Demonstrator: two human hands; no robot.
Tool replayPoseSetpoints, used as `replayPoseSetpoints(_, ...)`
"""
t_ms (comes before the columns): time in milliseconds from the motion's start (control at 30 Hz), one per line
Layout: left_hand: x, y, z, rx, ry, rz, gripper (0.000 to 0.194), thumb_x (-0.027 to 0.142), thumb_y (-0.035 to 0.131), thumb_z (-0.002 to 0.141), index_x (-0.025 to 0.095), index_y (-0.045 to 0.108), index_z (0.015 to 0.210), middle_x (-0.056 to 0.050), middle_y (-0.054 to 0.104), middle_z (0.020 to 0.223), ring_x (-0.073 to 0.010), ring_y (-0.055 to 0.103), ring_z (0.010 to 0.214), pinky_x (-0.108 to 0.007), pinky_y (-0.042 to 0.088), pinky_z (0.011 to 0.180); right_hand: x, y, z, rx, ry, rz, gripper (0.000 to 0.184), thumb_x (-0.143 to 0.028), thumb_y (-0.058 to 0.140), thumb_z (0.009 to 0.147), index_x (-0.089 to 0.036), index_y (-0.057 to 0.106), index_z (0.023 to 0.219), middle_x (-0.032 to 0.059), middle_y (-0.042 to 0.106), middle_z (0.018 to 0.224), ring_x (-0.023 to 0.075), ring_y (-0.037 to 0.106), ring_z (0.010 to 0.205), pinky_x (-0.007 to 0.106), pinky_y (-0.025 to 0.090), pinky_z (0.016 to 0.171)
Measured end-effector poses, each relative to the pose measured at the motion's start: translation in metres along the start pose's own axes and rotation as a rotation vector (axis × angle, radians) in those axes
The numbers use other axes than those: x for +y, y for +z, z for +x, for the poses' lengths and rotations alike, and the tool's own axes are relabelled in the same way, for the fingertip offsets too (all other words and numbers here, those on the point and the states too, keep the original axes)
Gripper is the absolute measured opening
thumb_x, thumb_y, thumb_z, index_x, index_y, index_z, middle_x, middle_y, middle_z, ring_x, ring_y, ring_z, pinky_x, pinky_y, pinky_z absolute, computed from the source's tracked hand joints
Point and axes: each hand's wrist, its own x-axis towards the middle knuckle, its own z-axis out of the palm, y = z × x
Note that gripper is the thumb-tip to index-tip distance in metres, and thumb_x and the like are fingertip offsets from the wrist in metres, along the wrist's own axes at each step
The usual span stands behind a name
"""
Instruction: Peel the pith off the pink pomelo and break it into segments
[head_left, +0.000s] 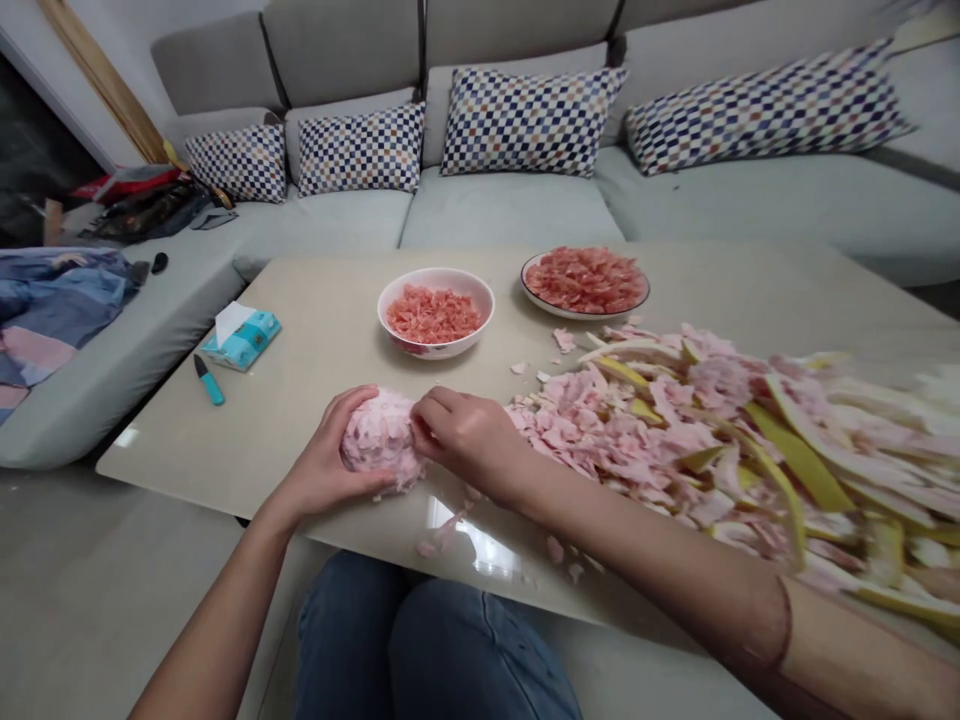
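Note:
A peeled pomelo, pale pink and rough with white pith, is near the front edge of the table. My left hand curves around its left side, thumb below and fingers over the top. At the fruit's right side, my right hand has its fingers pinched together against the pith; the fingertips are partly hidden. Right of that hand spreads a big heap of pink pith scraps and yellow-green rind strips. Small pith bits lie on the tabletop below my hands.
Behind the pomelo, a white bowl and a dark-rimmed plate hold pink pomelo flesh. A blue tissue pack and a teal-handled knife lie on the table at left. A grey sofa with checked cushions stands beyond.

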Motion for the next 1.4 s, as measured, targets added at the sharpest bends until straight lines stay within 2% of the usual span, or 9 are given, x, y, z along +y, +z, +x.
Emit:
replayPoseSetpoints(267, 0.001, -0.001, 0.001, -0.010, 0.068, 0.034, 0.085, 0.033, 0.083, 0.070, 0.031, 0.039, 0.143, -0.009, 0.040, 0.150, -0.0314, 0.038, 0.142, -0.049, 0.031, 0.120, -0.010, -0.023, 0.009, -0.253, -0.005, -0.083, 0.013, -0.014, 0.056, 0.093, -0.013, 0.069, 0.090, 0.0103, 0.070, 0.083, 0.0196, 0.061, 0.067, 0.030, 0.030, 0.053)
replayPoseSetpoints(400, 0.001, 0.000, 0.000, 0.002, 0.084, 0.032, 0.085, 0.034, 0.083, 0.069, 0.030, 0.040, 0.142, -0.010, 0.041, 0.150, -0.0318, 0.039, 0.141, -0.050, 0.032, 0.119, -0.012, -0.023, 0.018, -0.285, 0.017, -0.070, 0.012, -0.010, 0.057, 0.089, -0.011, 0.068, 0.092, 0.0132, 0.070, 0.083, 0.0214, 0.062, 0.068, 0.030, 0.031, 0.053)
replayPoseSetpoints(533, -0.001, 0.000, 0.000, 0.003, 0.062, 0.008, 0.086, 0.031, 0.083, 0.069, 0.031, 0.039, 0.143, -0.009, 0.040, 0.151, -0.0302, 0.039, 0.142, -0.047, 0.032, 0.119, -0.011, -0.010, 0.015, -0.204, 0.048, -0.023, 0.012, -0.010, 0.057, 0.085, -0.011, 0.068, 0.090, 0.0135, 0.070, 0.081, 0.0206, 0.060, 0.064, 0.030, 0.030, 0.053)
replayPoseSetpoints(667, -0.001, -0.001, -0.002, 0.003, 0.058, 0.004, 0.086, 0.033, 0.083, 0.069, 0.031, 0.039, 0.143, -0.009, 0.040, 0.152, -0.0308, 0.038, 0.143, -0.049, 0.031, 0.120, 0.005, 0.003, 0.008, 0.021, 0.213, 0.064, 0.012, -0.010, 0.055, 0.080, -0.013, 0.067, 0.081, 0.0103, 0.069, 0.076, 0.0190, 0.058, 0.063, 0.029, 0.033, 0.055)
replayPoseSetpoints(767, -0.002, -0.002, -0.004, -0.027, 0.101, 0.010, 0.086, 0.037, 0.084, 0.069, 0.031, 0.039, 0.142, -0.010, 0.038, 0.153, -0.0318, 0.036, 0.144, -0.051, 0.029, 0.120, 0.020, -0.001, 0.002, 0.186, 0.348, 0.267, 0.011, -0.011, 0.055, 0.079, -0.016, 0.064, 0.074, 0.0056, 0.067, 0.072, 0.0171, 0.059, 0.065, 0.027, 0.040, 0.061)
replayPoseSetpoints(900, -0.005, -0.002, -0.005, -0.034, 0.084, 0.027, 0.087, 0.038, 0.083, 0.070, 0.033, 0.037, 0.144, -0.010, 0.036, 0.153, -0.0318, 0.035, 0.145, -0.051, 0.028, 0.121, 0.029, -0.017, -0.018, 0.186, 0.311, 0.534, 0.013, -0.015, 0.054, 0.084, -0.019, 0.066, 0.081, 0.0031, 0.069, 0.076, 0.0162, 0.064, 0.069, 0.027, 0.049, 0.066)
replayPoseSetpoints(1100, -0.004, -0.001, -0.013, -0.017, 0.074, 0.147, 0.099, 0.041, 0.084, 0.069, 0.037, 0.027, 0.149, -0.008, 0.024, 0.159, -0.0323, 0.023, 0.150, -0.053, 0.023, 0.123, 0.050, -0.044, -0.080, 0.305, 0.347, 0.187, 0.023, -0.012, 0.049, 0.087, -0.019, 0.071, 0.090, 0.0097, 0.070, 0.093, 0.0227, 0.067, 0.085, 0.037, 0.053, 0.075)
replayPoseSetpoints(1267, 0.005, 0.006, -0.018, -0.040, 0.074, 0.248, 0.099, 0.035, 0.081, 0.073, 0.040, 0.021, 0.151, -0.008, 0.021, 0.158, -0.0320, 0.023, 0.150, -0.054, 0.024, 0.122, 0.055, -0.055, -0.111, 0.269, 0.464, -0.120, 0.021, -0.022, 0.053, 0.091, -0.019, 0.073, 0.090, 0.0173, 0.067, 0.102, 0.0339, 0.062, 0.095, 0.052, 0.049, 0.083)
replayPoseSetpoints(1400, 0.014, 0.011, -0.018, 0.031, 0.005, 0.285, 0.095, 0.038, 0.083, 0.071, 0.038, 0.027, 0.148, -0.009, 0.029, 0.150, -0.0323, 0.031, 0.145, -0.054, 0.027, 0.120, 0.028, -0.035, -0.101, 0.248, 0.451, 0.094, 0.021, -0.020, 0.052, 0.092, -0.017, 0.072, 0.092, 0.0160, 0.069, 0.103, 0.0314, 0.062, 0.095, 0.047, 0.051, 0.081)
